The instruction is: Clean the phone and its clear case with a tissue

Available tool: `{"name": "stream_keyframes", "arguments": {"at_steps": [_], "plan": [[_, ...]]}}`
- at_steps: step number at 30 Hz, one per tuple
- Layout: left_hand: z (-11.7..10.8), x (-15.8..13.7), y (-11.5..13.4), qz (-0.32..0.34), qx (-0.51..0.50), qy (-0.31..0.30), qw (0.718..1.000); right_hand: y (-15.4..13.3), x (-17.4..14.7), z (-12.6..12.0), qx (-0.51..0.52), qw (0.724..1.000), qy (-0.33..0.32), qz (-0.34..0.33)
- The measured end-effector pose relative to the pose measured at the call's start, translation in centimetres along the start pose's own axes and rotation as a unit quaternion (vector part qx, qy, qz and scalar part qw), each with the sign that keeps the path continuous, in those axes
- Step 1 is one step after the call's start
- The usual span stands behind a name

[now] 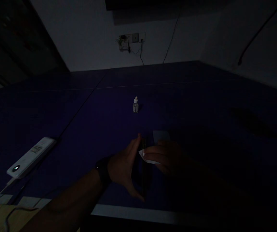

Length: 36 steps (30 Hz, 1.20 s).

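Note:
The scene is very dark. My left hand (125, 166), with a dark band at its wrist, spans a thin dark slab (143, 183) between thumb and fingers. The slab appears nearly edge-on, and its kind cannot be made out. In my right hand (162, 156) is a folded white wipe (150, 160), pinched by the fingers and pressed against or very close to the slab. Just beyond the right hand lies a pale flat rectangle (161, 136), partly covered by that hand. A small clear bottle (135, 107) with a white dropper-style cap stands upright farther ahead.
On the left of the blue table (114, 122) lies a white power bank (32, 158) with a lit display and a cable (2, 193). A dark shape (251, 120) lies to the right. Wall sockets (132, 38) with wires are behind the table.

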<state>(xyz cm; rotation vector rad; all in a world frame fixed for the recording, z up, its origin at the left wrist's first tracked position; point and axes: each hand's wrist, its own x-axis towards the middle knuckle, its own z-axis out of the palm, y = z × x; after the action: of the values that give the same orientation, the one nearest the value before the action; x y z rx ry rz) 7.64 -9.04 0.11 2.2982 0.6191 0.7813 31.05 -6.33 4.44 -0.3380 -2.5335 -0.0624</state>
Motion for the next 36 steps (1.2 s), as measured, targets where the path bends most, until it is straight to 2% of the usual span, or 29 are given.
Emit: {"name": "stream_keyframes", "arguments": {"at_steps": [4,8,15,17,21,25,28,31,36], "plan": [[0.1,0.0,0.0,0.001,-0.002,0.0,1.0,0.3,-0.2,0.3,0.008,1.0,0.013,0.004],[0.2,0.0,-0.1,0.003,-0.007,0.01,1.0,0.8,-0.3,1.4,0.014,0.996,0.039,0.08],[-0.1,0.4,0.2,0.023,-0.021,0.007,0.999,0.6,-0.1,1.8,-0.027,0.984,0.028,0.173],[-0.1,0.4,0.2,0.016,-0.022,0.006,1.0,0.7,0.0,1.7,-0.017,0.986,0.022,0.163],[0.0,0.1,0.0,0.003,-0.016,0.006,1.0,0.4,0.2,1.0,0.013,0.996,0.009,0.091],[-0.1,-0.2,-0.2,0.002,-0.006,0.01,1.0,-1.4,0.1,-0.1,0.043,0.999,-0.006,0.013],[-0.2,-0.1,-0.3,0.004,-0.003,0.01,1.0,-2.9,-0.3,-0.7,0.074,0.996,-0.045,-0.026],[-0.2,0.1,-0.3,-0.001,-0.003,0.008,1.0,-2.8,-0.5,-0.4,0.064,0.997,-0.046,-0.021],[-0.2,0.1,-0.1,0.005,-0.016,0.01,1.0,-0.7,-0.1,0.4,-0.013,0.998,-0.012,0.061]]}}
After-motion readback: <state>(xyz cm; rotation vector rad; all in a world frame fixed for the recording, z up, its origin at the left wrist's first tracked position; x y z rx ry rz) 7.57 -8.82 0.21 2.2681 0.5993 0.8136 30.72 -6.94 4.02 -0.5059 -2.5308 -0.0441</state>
